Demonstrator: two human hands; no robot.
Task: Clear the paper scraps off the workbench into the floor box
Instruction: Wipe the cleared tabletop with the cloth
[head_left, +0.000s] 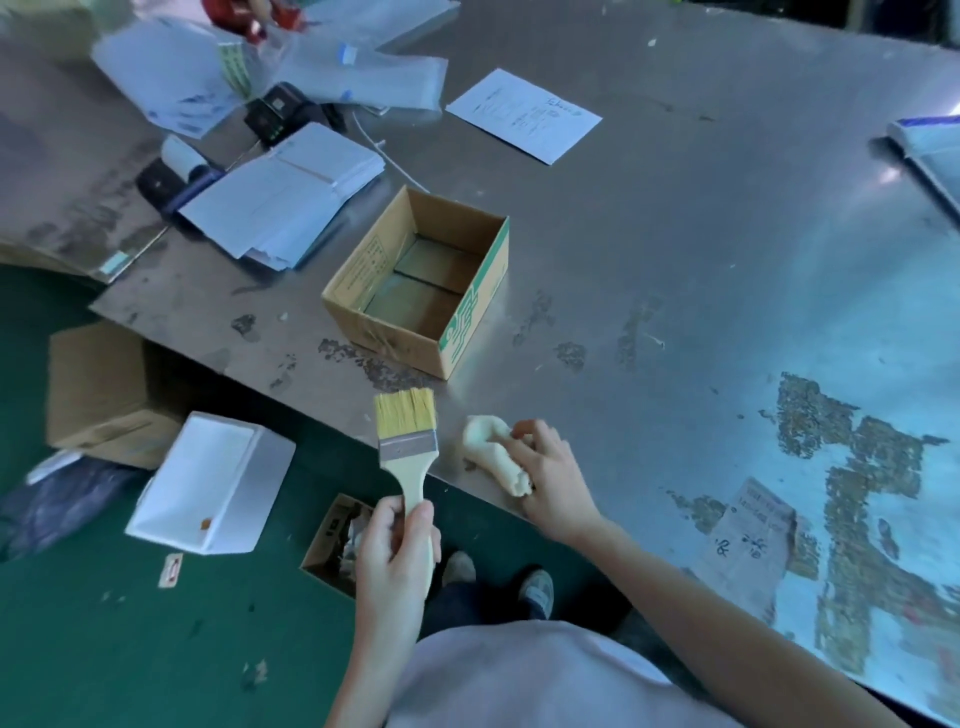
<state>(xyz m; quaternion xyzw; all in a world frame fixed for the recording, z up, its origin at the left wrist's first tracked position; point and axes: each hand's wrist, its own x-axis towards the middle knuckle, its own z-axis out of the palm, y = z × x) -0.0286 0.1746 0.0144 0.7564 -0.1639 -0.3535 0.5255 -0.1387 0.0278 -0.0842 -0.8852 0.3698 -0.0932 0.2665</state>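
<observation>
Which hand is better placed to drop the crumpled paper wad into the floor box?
Probably right: the right hand holds the crumpled paper wad at the workbench edge, while the left hand grips the brush above the floor box.

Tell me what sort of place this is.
Likely a packing or shipping workshop: a scuffed metal workbench, stacked envelopes beside a small label printer, and an open cardboard box on the bench.

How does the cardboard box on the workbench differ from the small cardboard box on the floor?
The bench box stands on the metal workbench; the floor box stands on the green floor. The bench box is empty; the floor box holds crumpled scraps. Both are brown cardboard, open on top.
</observation>
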